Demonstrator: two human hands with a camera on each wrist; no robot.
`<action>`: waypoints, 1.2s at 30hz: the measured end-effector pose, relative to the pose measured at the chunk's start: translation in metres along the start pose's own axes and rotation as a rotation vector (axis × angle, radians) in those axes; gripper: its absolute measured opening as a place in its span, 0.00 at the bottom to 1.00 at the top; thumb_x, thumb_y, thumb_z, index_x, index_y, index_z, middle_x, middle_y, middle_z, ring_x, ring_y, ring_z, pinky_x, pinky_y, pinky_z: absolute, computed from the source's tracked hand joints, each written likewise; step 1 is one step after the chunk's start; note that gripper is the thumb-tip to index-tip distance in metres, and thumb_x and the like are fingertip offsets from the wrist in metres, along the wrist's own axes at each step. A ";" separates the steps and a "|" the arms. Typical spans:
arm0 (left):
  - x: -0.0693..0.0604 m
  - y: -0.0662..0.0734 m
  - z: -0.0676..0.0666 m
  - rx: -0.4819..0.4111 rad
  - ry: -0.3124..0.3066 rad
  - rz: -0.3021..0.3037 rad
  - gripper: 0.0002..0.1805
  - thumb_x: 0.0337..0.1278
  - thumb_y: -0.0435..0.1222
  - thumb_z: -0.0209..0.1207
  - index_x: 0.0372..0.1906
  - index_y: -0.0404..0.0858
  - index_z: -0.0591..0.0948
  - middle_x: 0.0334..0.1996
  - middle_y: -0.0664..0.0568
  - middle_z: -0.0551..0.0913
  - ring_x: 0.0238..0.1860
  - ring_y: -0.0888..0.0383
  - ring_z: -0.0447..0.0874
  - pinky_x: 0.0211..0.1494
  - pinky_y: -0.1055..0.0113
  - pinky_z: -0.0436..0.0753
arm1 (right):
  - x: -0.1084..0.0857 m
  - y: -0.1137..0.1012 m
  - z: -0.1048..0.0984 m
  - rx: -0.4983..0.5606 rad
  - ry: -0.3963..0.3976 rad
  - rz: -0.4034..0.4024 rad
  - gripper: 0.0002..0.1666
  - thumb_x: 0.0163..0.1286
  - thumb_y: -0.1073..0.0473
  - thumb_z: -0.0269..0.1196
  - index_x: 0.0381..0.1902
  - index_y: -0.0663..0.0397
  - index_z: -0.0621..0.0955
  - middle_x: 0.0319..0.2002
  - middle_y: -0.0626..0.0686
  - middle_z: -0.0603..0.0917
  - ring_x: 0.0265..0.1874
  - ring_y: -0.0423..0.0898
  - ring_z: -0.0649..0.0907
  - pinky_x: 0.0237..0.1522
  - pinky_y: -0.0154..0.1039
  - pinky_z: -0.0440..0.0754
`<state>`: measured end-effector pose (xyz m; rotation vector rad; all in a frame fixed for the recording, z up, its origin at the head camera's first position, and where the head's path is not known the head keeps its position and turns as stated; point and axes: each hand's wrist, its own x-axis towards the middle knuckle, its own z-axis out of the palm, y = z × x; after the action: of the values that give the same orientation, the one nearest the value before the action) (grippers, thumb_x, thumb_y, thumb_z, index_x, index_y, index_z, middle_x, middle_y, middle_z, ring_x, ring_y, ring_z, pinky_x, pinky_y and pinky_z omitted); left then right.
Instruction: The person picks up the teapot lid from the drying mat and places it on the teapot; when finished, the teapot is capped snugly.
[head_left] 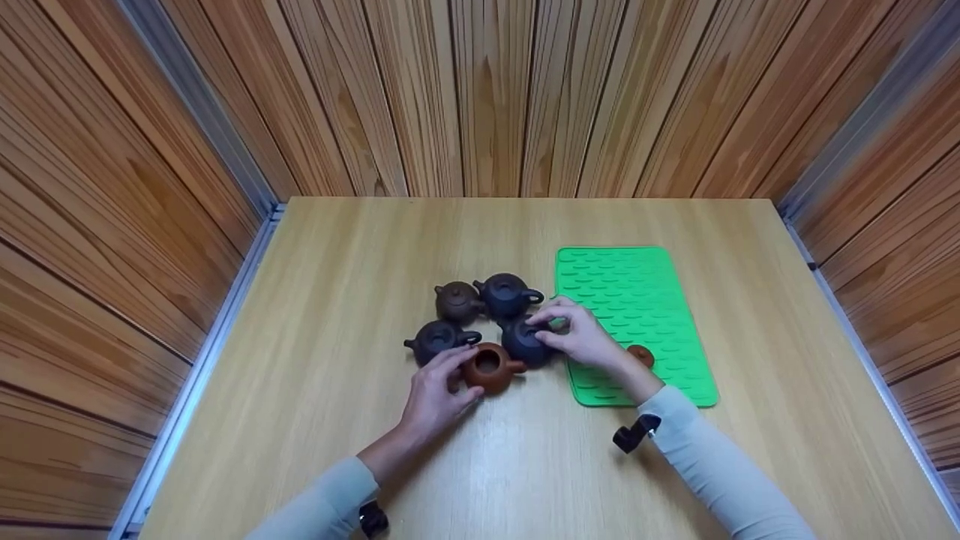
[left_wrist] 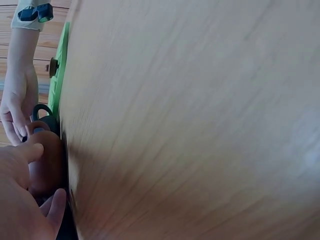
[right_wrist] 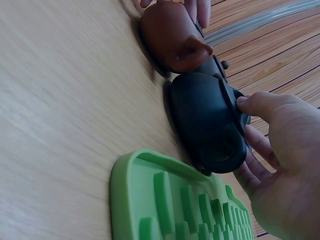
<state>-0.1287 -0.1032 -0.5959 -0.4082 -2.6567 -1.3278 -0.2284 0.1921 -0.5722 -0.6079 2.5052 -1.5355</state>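
My left hand (head_left: 433,399) holds a small reddish-brown teapot (head_left: 491,380) from its left side, with thumb and fingers on either side of the body. This teapot has no lid on, and its dark opening faces up. Just to its right, my right hand (head_left: 576,335) pinches the lid (right_wrist: 231,100) of a black teapot (right_wrist: 197,117). In the right wrist view the thumb presses on the lid, and the other fingers are partly hidden behind it. The black teapot stands on the table, its looped handle near the green mat's edge.
A green ridged mat (head_left: 622,277) lies at the right, with a reddish-brown lid (head_left: 640,355) on it beside my right wrist. Behind the held teapots are a dark brown teapot (head_left: 456,301), a black teapot (head_left: 505,295) and another black teapot (head_left: 436,342). Wooden walls enclose the table.
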 end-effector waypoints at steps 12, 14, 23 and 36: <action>0.003 -0.004 -0.002 0.019 -0.013 0.016 0.31 0.57 0.32 0.83 0.68 0.40 0.89 0.67 0.42 0.90 0.69 0.40 0.90 0.72 0.47 0.88 | 0.000 -0.002 0.000 -0.025 -0.007 -0.024 0.14 0.73 0.67 0.76 0.54 0.58 0.94 0.57 0.63 0.88 0.59 0.42 0.81 0.58 0.41 0.86; 0.004 -0.005 -0.003 0.012 -0.016 0.019 0.31 0.57 0.32 0.83 0.68 0.40 0.89 0.67 0.42 0.90 0.70 0.40 0.90 0.73 0.47 0.88 | 0.000 -0.002 0.000 -0.029 -0.009 -0.023 0.14 0.73 0.67 0.76 0.54 0.58 0.94 0.57 0.63 0.88 0.60 0.43 0.81 0.58 0.40 0.86; 0.003 -0.011 -0.004 -0.006 -0.030 0.048 0.32 0.58 0.32 0.83 0.69 0.40 0.88 0.68 0.40 0.89 0.69 0.39 0.90 0.70 0.50 0.89 | -0.006 -0.003 -0.006 -0.044 -0.033 -0.027 0.18 0.74 0.66 0.75 0.61 0.58 0.92 0.61 0.64 0.86 0.64 0.53 0.82 0.62 0.48 0.89; 0.003 -0.016 -0.004 -0.086 -0.036 0.077 0.30 0.60 0.28 0.80 0.68 0.35 0.88 0.69 0.38 0.89 0.69 0.38 0.90 0.65 0.54 0.92 | -0.025 -0.005 -0.035 -0.076 -0.019 -0.032 0.22 0.74 0.69 0.74 0.64 0.64 0.89 0.62 0.64 0.86 0.67 0.65 0.84 0.65 0.66 0.89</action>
<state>-0.1359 -0.1147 -0.6049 -0.5447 -2.5907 -1.4278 -0.2157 0.2287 -0.5538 -0.6728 2.5613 -1.4433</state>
